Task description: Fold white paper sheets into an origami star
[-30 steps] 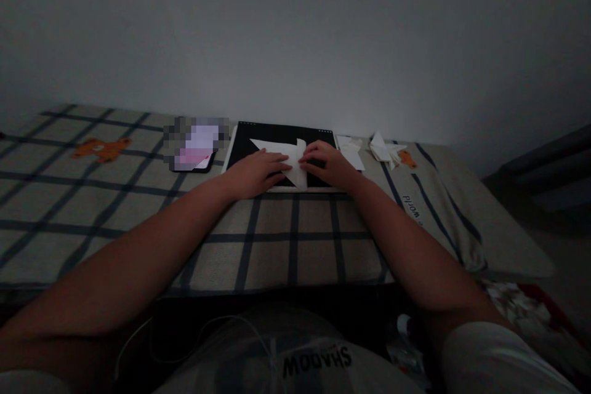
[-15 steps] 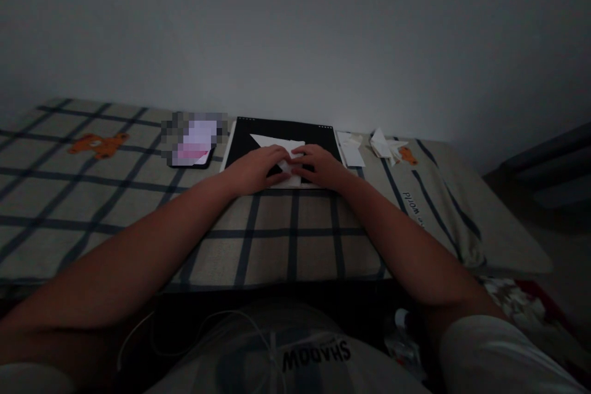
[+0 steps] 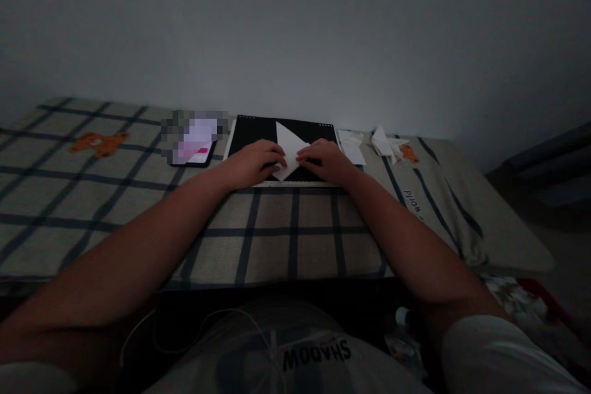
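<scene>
A white folded paper (image 3: pixel 289 149) with a pointed tip lies on a black board (image 3: pixel 258 129) on the checked bedspread. My left hand (image 3: pixel 252 163) grips the paper's left side with curled fingers. My right hand (image 3: pixel 325 162) pinches its right edge. Both hands rest on the board, fingertips almost meeting over the paper. The paper's tip points up and away from me.
A phone (image 3: pixel 194 143) lies left of the board. Folded white paper pieces (image 3: pixel 351 146) and a folded paper figure (image 3: pixel 385 143) lie to the right. The checked bedspread (image 3: pixel 295 234) runs to the wall; a pillow (image 3: pixel 443 197) sits at right.
The paper was turned and refolded: its long point lay flat toward the left, and now a narrower tip stands pointing up. Both hands stayed on it and shifted slightly.
</scene>
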The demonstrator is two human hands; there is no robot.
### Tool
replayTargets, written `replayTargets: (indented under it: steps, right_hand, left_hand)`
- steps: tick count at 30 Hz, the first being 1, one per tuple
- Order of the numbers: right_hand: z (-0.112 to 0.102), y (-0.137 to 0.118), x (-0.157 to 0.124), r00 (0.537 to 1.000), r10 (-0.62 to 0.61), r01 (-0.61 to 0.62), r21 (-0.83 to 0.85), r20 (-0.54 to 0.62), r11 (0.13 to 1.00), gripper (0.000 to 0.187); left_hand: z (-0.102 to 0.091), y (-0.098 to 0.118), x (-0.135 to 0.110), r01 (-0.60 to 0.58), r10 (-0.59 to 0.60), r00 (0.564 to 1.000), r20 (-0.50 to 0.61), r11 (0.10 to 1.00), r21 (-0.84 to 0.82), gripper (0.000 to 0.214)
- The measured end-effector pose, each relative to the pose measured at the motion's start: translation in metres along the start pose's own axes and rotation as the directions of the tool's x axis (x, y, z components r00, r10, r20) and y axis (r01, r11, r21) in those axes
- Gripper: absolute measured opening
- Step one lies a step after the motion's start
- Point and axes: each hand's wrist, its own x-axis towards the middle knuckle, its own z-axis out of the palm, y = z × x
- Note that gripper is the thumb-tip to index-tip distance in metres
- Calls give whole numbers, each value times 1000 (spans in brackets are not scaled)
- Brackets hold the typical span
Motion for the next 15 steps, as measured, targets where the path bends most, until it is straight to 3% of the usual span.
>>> replayTargets:
  steps: [7,11,15]
  right_hand:
    - [-3,-4,1,998,-69,69,-12,14,998,21]
    - [-3,-3,2,994,-93,88,80,61,993,24]
    - [-3,2,1,996,-82,78,122,35,990,26]
  left_hand:
    - [-4,-6,-1,79,-76,997,-34,990,115,32]
    - [-4,-5,-1,109,-106,994,-30,986,123,34]
    - [-1,-8,-2,112,-109,993,-43,989,94,33]
